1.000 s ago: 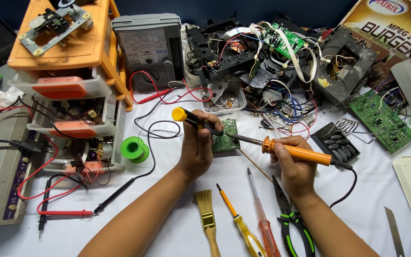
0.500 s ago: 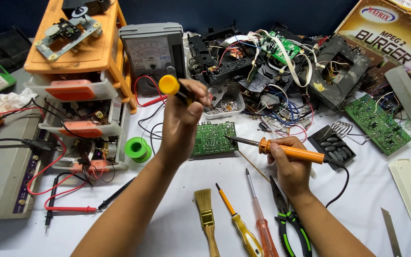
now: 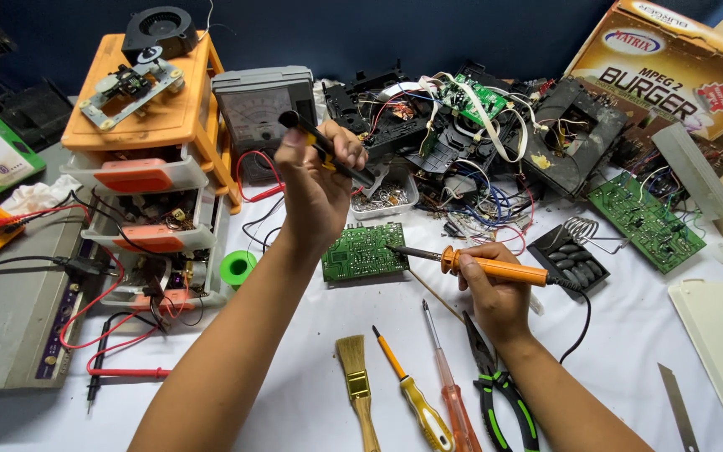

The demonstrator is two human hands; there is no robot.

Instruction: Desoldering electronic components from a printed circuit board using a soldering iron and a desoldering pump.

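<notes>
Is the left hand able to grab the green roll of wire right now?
Probably not right away. The left hand is raised and already grips a black and yellow tool. The green roll sits on the table below it with nothing covering it, so the path looks free once that hand is emptied.

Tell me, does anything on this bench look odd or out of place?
Mostly the tangled heap of loose wires and gutted black casings behind the small green circuit board. A grey analogue meter also leans tilted against the orange plastic drawer unit.
</notes>
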